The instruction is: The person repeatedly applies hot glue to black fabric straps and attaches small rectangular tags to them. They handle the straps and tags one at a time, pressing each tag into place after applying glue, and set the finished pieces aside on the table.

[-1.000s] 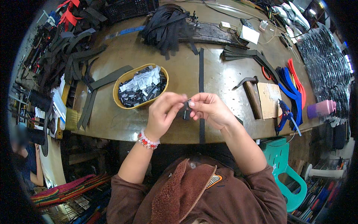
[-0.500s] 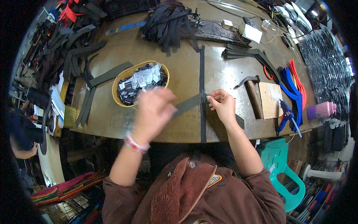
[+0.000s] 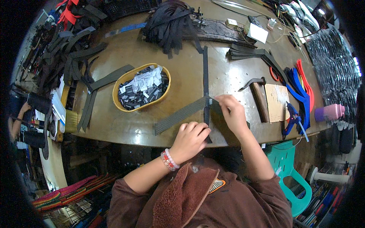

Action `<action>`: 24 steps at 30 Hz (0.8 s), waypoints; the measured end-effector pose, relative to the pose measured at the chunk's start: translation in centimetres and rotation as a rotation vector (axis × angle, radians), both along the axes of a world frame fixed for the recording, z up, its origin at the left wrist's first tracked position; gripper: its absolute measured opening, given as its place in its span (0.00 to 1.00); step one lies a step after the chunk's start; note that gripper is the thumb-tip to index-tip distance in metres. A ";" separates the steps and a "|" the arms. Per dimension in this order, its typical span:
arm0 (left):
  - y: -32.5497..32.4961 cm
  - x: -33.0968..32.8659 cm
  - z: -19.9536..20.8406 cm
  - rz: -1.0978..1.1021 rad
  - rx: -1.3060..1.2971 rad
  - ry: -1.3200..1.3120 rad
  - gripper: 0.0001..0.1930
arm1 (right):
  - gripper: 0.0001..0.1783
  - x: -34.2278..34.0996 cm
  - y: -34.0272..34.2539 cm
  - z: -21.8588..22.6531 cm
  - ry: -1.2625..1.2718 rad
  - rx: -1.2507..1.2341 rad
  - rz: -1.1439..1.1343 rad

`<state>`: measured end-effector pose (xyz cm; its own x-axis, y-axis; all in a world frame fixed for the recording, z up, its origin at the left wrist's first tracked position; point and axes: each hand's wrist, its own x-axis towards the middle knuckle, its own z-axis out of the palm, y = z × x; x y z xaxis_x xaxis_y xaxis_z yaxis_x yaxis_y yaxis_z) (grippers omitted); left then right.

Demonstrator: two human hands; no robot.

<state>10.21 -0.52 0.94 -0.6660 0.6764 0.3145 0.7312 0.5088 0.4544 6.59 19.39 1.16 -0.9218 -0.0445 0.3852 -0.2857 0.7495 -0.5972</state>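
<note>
A narrow black strap (image 3: 205,72) runs front to back on the table. A wider dark grey ribbed strap (image 3: 178,116) meets it at a slant, and a small dark label (image 3: 210,101) with pale marks lies where they cross. My left hand (image 3: 190,141) is closed at the table's front edge, fingertips on the near end of the black strap. Beside the label, my right hand (image 3: 232,113) has its fingers pinched together; what lies between them is hidden. Left of the straps stands a yellow oval tub (image 3: 115,99) holding many loose black and white labels (image 3: 146,81).
Right of my right hand lie a hammer (image 3: 259,100), a cardboard piece (image 3: 276,100) and a blue glue gun (image 3: 292,116). Black strap bundles (image 3: 167,24) sit at the back. A green plastic chair (image 3: 283,159) stands at the right. Another person's arm (image 3: 19,117) shows far left.
My left hand has come down and right from beside the tub to the black strap's near end. My right hand has shifted slightly right, and the label on the crossing now shows.
</note>
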 end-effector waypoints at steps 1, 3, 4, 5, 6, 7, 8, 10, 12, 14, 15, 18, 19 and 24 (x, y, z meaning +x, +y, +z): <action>0.2 -0.3 -0.3 0.004 0.017 0.014 0.16 | 0.16 0.4 0.5 -0.1 -0.005 0.175 0.074; 0.6 -1.5 -0.6 -0.012 0.004 -0.008 0.16 | 0.18 1.0 1.1 -0.6 0.051 0.216 0.172; 0.9 -2.5 -0.5 -0.039 0.010 -0.005 0.17 | 0.20 1.2 1.2 -1.0 0.059 0.252 0.229; 1.2 -3.7 -0.2 -0.037 0.004 -0.006 0.15 | 0.20 1.4 1.3 -1.4 0.073 0.250 0.208; 1.5 -5.5 0.2 -0.011 0.059 -0.031 0.12 | 0.20 1.5 1.3 -1.8 0.086 0.265 0.210; 1.8 -7.3 0.6 -0.004 0.110 -0.067 0.10 | 0.20 1.5 1.3 -2.1 0.092 0.284 0.214; 2.0 -9.2 0.9 0.013 0.172 -0.191 0.08 | 0.19 1.6 1.4 -2.3 0.089 0.282 0.224; 2.4 -12.1 1.2 0.089 0.260 -0.569 0.07 | 0.20 1.6 1.4 -2.3 0.089 0.290 0.237; 2.8 -13.7 1.2 0.162 0.276 -0.802 0.10 | 0.20 1.6 1.3 -1.9 0.091 0.303 0.248; 3.1 -14.4 1.1 0.151 0.240 -0.784 0.10 | 0.20 1.4 1.2 -1.4 0.094 0.303 0.244; 3.3 -14.3 1.0 0.136 0.228 -0.774 0.10 | 0.20 1.4 1.2 -1.3 0.097 0.302 0.252; 3.5 -14.1 1.3 0.152 0.189 -0.730 0.10 | 0.20 1.3 1.3 -1.8 0.085 0.306 0.246; 3.5 -13.9 1.4 0.146 0.190 -0.708 0.10 | 0.21 1.3 1.4 -2.2 0.084 0.313 0.257; 3.8 -13.8 1.7 0.141 0.124 -0.664 0.09 | 0.20 2.2 1.0 -2.7 0.017 0.390 0.195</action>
